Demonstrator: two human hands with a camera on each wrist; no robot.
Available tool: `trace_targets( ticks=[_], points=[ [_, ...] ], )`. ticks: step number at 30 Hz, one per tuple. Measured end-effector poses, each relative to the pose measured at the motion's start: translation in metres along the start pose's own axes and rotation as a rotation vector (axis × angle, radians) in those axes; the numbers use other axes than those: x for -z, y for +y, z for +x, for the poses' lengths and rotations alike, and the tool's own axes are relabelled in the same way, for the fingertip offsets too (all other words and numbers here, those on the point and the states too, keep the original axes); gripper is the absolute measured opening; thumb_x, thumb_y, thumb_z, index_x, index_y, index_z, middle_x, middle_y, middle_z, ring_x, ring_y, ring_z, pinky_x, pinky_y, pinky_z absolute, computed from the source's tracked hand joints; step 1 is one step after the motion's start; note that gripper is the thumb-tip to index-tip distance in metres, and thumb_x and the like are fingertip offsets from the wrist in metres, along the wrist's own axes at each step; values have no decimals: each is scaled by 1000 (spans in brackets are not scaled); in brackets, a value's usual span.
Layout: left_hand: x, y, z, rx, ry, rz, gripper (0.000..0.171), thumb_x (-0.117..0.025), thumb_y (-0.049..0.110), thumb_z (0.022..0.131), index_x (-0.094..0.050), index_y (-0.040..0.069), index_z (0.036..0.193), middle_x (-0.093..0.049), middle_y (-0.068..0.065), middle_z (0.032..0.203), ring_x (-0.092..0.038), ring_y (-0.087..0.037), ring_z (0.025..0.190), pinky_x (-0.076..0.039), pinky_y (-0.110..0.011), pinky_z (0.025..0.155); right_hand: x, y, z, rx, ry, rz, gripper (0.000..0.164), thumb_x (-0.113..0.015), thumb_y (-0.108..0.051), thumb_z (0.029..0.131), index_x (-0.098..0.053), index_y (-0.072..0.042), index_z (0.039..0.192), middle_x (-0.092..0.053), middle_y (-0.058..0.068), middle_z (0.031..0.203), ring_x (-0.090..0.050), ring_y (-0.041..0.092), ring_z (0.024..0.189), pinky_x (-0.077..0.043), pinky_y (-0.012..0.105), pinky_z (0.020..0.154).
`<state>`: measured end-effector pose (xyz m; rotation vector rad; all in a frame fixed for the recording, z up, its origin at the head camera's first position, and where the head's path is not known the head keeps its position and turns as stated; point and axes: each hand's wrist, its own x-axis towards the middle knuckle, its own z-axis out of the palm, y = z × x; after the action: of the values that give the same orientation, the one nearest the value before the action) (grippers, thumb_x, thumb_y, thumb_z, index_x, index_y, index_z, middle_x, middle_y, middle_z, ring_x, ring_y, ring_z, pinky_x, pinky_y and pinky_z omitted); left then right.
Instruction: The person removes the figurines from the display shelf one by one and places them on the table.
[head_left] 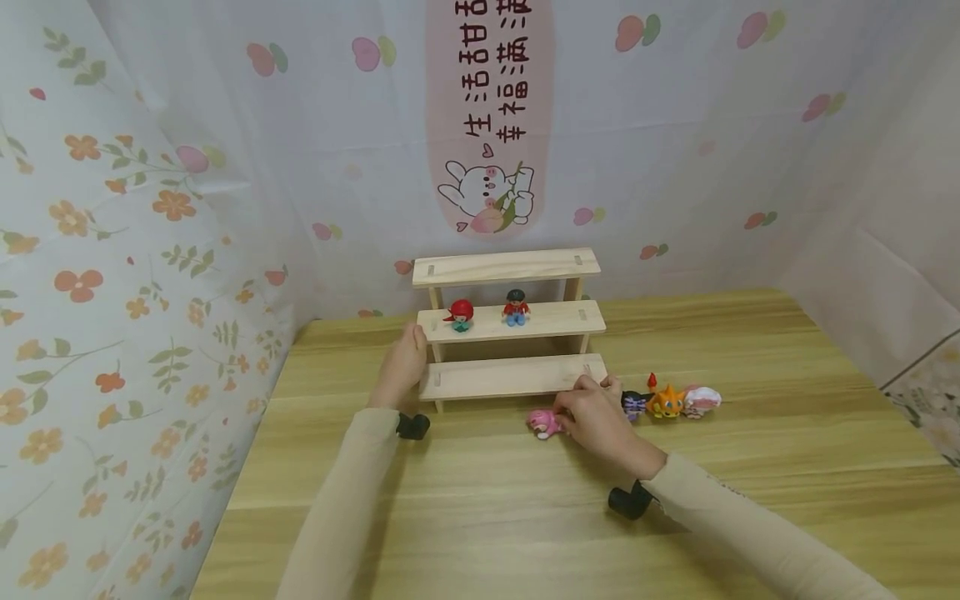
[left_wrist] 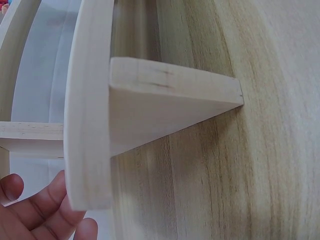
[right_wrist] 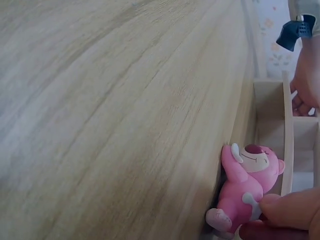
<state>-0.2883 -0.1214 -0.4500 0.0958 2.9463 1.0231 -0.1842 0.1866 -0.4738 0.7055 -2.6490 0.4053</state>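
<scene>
Right hand [head_left: 597, 418] pinches the pink bear figurine [right_wrist: 235, 196] between thumb and fingertip, where a skid may let it slip; left hand [head_left: 397, 367] touches three-tier wooden shelf [head_left: 510, 377], grip unclear.

Looking forward and down from the head, well back, reaching the back edge of the tabletop [head_left: 480, 517]; now left wrist, tipped sideways, tight on the wooden shelf [left_wrist: 90, 125]; now right wrist, aimed low toward the left edge, close by the pink bear [right_wrist: 246, 195], sharing both with the head view.
</scene>
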Motion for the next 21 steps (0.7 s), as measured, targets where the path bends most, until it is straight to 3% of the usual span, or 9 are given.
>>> trace_targets(
  ticks=[10,21],
  points=[
    [1,-1,0,16,-12,-3,47,-7,40,104,-40,7,110,-41,-8,70,-52,-29,74,-43,-43,71,6,-5,7,-37,-12,18,12,-78,-17,75,-66,-18,74,-65,-6,76,-44,15,76,-21,47,74],
    [2,2,-1,10,-22,-6,45,-7,39,104,-40,8,107,-40,-7,70,-50,-28,72,-42,-41,69,28,-8,40,-112,-69,122,11,-77,-17,79,-68,-19,74,-67,-4,79,-50,20,78,-17,45,69]
  ],
)
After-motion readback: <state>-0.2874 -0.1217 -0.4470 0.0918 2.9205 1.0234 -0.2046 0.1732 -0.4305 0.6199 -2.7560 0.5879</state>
